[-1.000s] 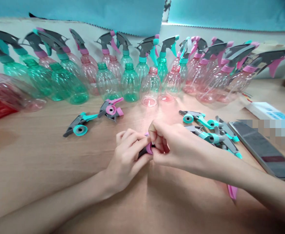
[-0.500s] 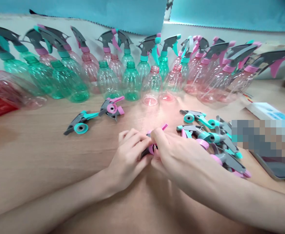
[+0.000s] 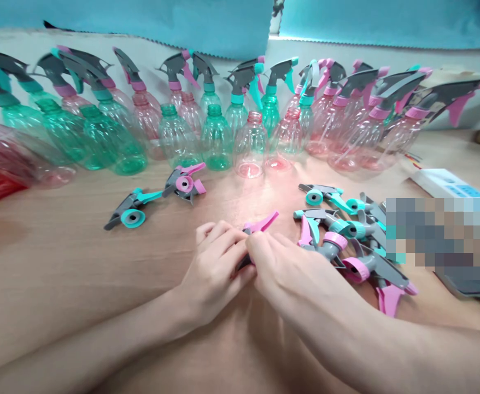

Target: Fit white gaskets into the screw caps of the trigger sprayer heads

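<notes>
I have a pink-and-grey spray head (image 3: pixel 264 222) at the middle of the frame, low over the table (image 3: pixel 80 284), its pink trigger poking out past my knuckles toward the upper right. My left hand (image 3: pixel 215 268) is closed around its dark grey body, fingers over the top and thumb beneath. My right hand (image 3: pixel 291 262) is curled up against the other side, but its fingertips are hidden, so I cannot tell what they pinch or how tightly. I judge the piece light and stiff, its hard plastic a little slick; the grey body should be the surest place to hold, whereas the thin trigger would probably swing or flex under a squeeze. The loose spray heads (image 3: pixel 390 273) at the right of the frame show the same smooth grey shells, with round ribbed collars in pink or turquoise. Behind, across the upper part, the pink-tinted bottle (image 3: pixel 251 142) and green bottle (image 3: pixel 217 143) are clear, glossy and fluted, with threaded open necks; I expect those thin walls to dent under a hard grip.
</notes>
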`<act>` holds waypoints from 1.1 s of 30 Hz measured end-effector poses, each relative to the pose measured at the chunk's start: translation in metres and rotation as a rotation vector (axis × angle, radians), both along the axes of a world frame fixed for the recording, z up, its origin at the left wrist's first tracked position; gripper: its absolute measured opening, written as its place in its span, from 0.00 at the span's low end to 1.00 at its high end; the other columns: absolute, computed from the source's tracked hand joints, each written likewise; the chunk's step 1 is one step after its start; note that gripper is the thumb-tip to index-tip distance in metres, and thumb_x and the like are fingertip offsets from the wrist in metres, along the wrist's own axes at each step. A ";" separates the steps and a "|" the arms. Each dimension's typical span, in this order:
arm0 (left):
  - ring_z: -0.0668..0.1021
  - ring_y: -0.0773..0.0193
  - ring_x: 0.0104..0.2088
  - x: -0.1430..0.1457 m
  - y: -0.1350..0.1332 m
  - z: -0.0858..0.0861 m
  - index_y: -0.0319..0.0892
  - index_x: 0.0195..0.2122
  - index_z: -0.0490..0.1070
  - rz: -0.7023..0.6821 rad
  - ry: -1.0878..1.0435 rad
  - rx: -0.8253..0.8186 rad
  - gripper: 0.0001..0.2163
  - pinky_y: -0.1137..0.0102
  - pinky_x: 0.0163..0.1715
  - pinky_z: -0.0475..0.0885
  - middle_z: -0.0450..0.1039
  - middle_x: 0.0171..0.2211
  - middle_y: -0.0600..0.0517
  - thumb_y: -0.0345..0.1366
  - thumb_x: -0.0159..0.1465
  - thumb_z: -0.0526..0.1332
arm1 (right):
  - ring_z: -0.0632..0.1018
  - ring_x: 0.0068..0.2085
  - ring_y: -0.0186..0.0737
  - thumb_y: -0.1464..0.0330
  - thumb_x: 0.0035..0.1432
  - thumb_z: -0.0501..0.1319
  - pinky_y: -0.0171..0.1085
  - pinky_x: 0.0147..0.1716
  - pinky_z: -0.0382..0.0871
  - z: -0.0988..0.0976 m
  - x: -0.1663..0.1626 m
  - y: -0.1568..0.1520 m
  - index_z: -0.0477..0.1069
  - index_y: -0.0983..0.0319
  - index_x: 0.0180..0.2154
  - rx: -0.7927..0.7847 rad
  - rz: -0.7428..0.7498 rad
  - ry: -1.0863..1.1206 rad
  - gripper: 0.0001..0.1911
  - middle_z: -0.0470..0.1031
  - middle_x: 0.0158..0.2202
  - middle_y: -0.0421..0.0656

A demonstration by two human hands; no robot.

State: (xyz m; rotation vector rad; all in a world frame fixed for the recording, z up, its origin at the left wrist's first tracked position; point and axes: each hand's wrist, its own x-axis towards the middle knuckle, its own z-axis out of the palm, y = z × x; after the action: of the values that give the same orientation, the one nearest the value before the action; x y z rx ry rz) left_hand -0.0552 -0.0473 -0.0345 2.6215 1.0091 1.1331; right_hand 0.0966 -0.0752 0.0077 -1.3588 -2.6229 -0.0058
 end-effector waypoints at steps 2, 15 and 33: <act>0.70 0.62 0.34 -0.001 -0.001 0.002 0.40 0.35 0.67 0.002 0.007 -0.047 0.03 0.63 0.39 0.58 0.72 0.32 0.52 0.28 0.64 0.56 | 0.70 0.27 0.41 0.85 0.47 0.49 0.37 0.16 0.51 0.007 0.007 0.007 0.63 0.61 0.35 -0.023 -0.018 0.012 0.16 0.71 0.31 0.48; 0.71 0.62 0.38 -0.005 0.004 0.001 0.45 0.48 0.68 0.038 -0.118 -0.237 0.13 0.66 0.40 0.60 0.73 0.37 0.54 0.34 0.62 0.63 | 0.69 0.28 0.30 0.67 0.62 0.52 0.30 0.26 0.65 0.042 0.046 0.045 0.56 0.58 0.35 -0.533 0.144 0.343 0.04 0.69 0.31 0.35; 0.71 0.61 0.39 -0.005 0.003 0.002 0.43 0.45 0.68 0.061 -0.093 -0.220 0.09 0.65 0.40 0.62 0.72 0.37 0.51 0.35 0.64 0.60 | 0.73 0.28 0.32 0.66 0.58 0.58 0.31 0.25 0.64 0.020 0.028 0.047 0.65 0.59 0.38 -0.428 -0.020 0.390 0.06 0.74 0.31 0.37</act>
State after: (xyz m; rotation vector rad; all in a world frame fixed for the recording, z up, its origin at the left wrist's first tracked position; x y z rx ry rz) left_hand -0.0603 -0.0445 -0.0328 2.3604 1.1316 1.0775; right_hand 0.1245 -0.0280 0.0274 -1.3338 -2.3533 0.7752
